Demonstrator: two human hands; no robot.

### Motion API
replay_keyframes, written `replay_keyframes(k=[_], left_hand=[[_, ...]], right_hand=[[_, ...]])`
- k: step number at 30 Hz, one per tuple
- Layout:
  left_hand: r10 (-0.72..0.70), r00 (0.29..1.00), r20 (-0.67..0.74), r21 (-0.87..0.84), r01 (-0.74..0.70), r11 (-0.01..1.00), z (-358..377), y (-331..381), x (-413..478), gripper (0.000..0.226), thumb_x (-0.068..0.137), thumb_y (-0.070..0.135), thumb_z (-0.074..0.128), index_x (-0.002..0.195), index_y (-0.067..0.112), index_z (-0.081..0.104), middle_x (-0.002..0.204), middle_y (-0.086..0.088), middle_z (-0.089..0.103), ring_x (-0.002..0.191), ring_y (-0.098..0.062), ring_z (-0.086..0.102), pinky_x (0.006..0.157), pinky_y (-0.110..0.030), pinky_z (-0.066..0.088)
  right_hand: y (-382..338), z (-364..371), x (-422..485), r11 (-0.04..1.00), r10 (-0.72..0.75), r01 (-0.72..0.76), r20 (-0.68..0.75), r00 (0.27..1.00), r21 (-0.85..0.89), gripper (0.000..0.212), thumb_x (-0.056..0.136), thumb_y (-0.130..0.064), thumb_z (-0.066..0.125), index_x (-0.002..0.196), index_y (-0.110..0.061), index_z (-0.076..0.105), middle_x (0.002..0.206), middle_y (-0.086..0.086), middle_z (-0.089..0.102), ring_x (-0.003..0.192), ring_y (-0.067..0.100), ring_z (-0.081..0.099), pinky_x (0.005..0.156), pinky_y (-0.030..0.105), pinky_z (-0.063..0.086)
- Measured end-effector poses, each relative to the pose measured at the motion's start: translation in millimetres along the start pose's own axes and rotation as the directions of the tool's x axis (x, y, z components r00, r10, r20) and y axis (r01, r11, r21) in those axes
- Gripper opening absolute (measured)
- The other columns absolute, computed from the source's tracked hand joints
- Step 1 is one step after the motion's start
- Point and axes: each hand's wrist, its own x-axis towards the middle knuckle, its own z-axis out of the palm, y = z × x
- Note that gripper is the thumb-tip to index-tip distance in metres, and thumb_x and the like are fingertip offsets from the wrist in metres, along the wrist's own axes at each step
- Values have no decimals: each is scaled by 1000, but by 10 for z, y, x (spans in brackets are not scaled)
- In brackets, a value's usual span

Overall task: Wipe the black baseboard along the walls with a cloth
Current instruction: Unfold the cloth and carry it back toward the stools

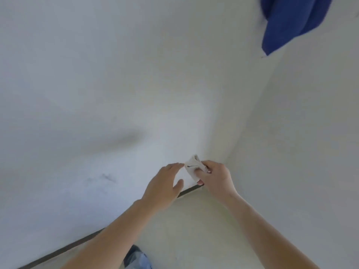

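A thin black baseboard (189,191) runs along the foot of the white wall, from the lower left up to the room's corner; my forearms hide parts of it. My right hand (215,177) grips a small crumpled white cloth (192,166) just above the baseboard, close to the corner. My left hand (165,185) hovers next to it with fingers spread and relaxed, fingertips reaching toward the cloth and holding nothing.
White walls (97,94) meet in a corner at the right of centre. A blue fabric (287,22) hangs at the top right. The pale floor (194,230) lies below, with a dark and light blue object (136,257) at the bottom edge.
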Motion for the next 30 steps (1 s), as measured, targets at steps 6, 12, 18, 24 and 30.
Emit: replay_keyframes(k=[6, 12, 18, 24, 30], left_hand=[[-366, 875, -317, -231, 303, 924, -1027, -623, -1440, 46, 95, 29, 48, 140, 27, 39, 140, 12, 44, 127, -4, 40, 102, -18, 31], [-516, 657, -550, -302, 420, 856, -2003, -1572, -3132, 42, 95, 31, 49, 136, 24, 46, 134, 10, 52, 119, -6, 49, 95, -17, 36], [-623, 360, -695, -395, 533, 748, -2819, -2476, -5315, 30, 92, 34, 53, 120, 25, 58, 115, 14, 60, 99, -2, 54, 85, -19, 42], [-688, 128, -714, -523, 556, 647, -3285, -3123, -7032, 20, 88, 34, 60, 108, 31, 63, 102, 19, 63, 93, 2, 57, 80, -19, 46], [-717, -4, -697, -611, 527, 591, -3739, -4021, -8038, 16, 89, 32, 59, 104, 31, 64, 97, 21, 65, 89, 0, 60, 72, -13, 45]], right_hand=[[-1174, 1152, -672, 977, -186, 210, 310, 932, -44, 14, 84, -22, 59, 82, -16, 71, 75, 6, 71, 61, 12, 67, 66, 34, 53], [-2276, 2857, -1673, 927, -322, 372, 589, 741, 39, 15, 84, -23, 61, 85, -11, 70, 71, 4, 69, 62, 10, 65, 58, 21, 46], [-2960, 4762, -3146, 905, -348, 399, 799, 490, 150, 21, 86, -29, 64, 82, -9, 71, 68, 0, 66, 61, 11, 63, 59, 21, 45], [-3471, 6243, -4419, 892, -321, 405, 914, 247, 203, 28, 84, -33, 66, 84, -5, 71, 67, -3, 66, 59, 11, 63, 59, 22, 44], [-4049, 7623, -5126, 870, -295, 436, 952, 82, 232, 27, 79, -30, 69, 88, -5, 72, 72, 7, 68, 60, 12, 63, 56, 19, 43]])
